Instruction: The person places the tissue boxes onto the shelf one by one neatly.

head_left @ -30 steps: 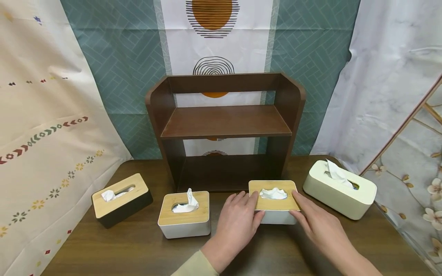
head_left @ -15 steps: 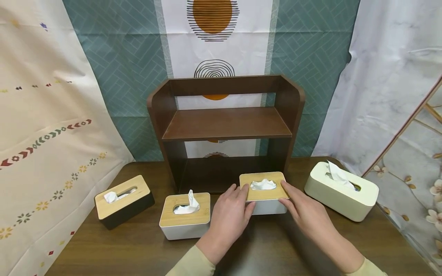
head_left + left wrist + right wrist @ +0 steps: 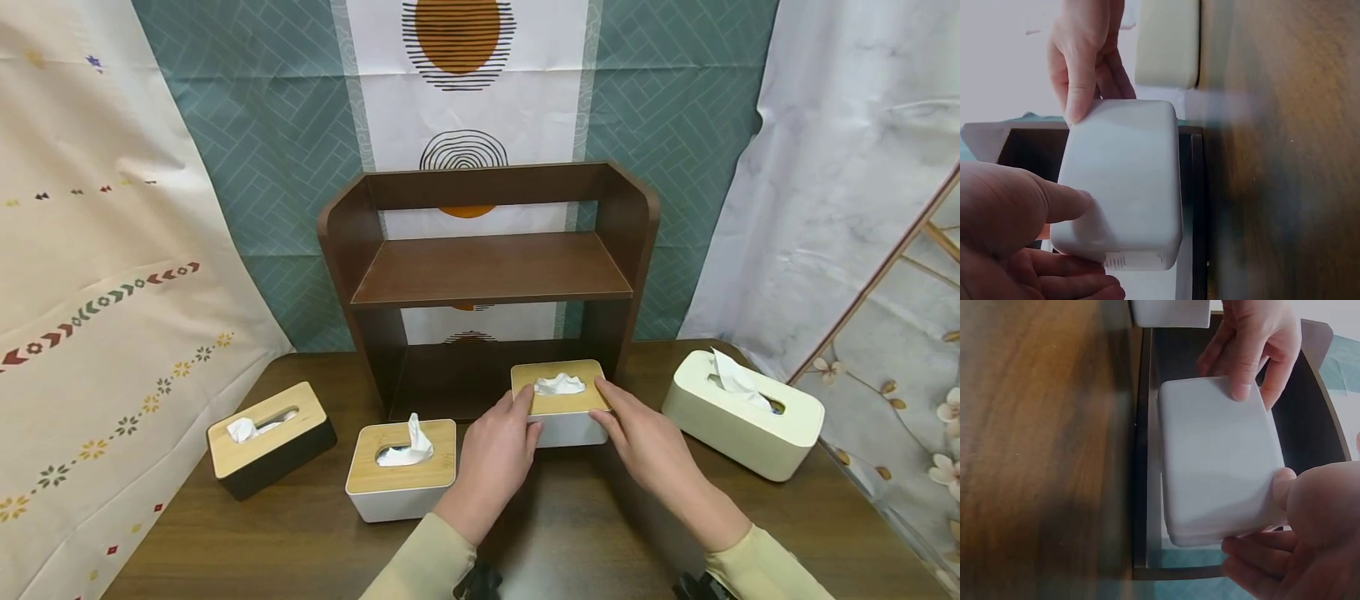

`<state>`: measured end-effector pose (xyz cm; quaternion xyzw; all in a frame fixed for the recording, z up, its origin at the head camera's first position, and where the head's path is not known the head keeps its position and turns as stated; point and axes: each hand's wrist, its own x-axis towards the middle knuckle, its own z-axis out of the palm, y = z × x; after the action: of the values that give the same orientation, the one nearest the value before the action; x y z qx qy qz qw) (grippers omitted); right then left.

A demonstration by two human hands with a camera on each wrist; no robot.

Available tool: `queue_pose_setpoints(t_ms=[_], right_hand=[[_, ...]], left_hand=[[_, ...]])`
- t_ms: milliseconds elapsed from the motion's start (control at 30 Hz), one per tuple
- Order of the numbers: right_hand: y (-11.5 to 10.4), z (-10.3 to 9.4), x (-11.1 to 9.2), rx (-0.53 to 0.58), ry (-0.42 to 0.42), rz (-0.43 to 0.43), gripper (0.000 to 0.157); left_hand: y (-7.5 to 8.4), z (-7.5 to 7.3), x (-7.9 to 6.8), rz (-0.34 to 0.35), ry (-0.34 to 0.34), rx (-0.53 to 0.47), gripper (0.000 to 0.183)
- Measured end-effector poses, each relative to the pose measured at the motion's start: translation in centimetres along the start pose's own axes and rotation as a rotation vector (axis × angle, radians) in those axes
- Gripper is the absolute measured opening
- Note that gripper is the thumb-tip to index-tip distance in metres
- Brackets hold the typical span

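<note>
A white tissue box (image 3: 568, 429) with a bamboo lid and a tuft of tissue is held between both hands, in front of the right part of the shelf's lower opening. The left hand (image 3: 493, 457) grips its left end, thumb on the front wall. At the right end, the right hand (image 3: 651, 437) grips likewise, its thumb also on the front. Both wrist views show the box's smooth white front (image 3: 1125, 169) with a thumb at each end. The box looks raised off the table. Its back side is hidden.
A brown two-tier shelf (image 3: 491, 267) stands at the back. Left of the hands sit another white bamboo-lidded tissue box (image 3: 401, 504) and a black one with a wooden lid (image 3: 277, 462). A pale green tissue box (image 3: 738, 421) sits at right. Patterned cloths hang around the table.
Both hands have carried the white tissue box left and away from the person, closer to the shelf. The other tissue boxes have stayed in place.
</note>
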<state>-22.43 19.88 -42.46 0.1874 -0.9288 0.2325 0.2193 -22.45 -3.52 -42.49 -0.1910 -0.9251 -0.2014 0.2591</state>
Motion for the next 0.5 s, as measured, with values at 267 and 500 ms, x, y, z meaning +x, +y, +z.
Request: queue_pose_setpoints(t_ms=[267,500], right_hand=[[0.1,1.0,1.2,-0.004,-0.01,0.026,0.054],[0.6,1.7,1.9,0.004,-0.008,0.055,0.052]], left_hand=[[-0.2,1.0,1.0,-0.072,-0.031,-0.038,0.053],[-0.3,2.0,1.6,-0.092,-0.015,-0.016,0.053]])
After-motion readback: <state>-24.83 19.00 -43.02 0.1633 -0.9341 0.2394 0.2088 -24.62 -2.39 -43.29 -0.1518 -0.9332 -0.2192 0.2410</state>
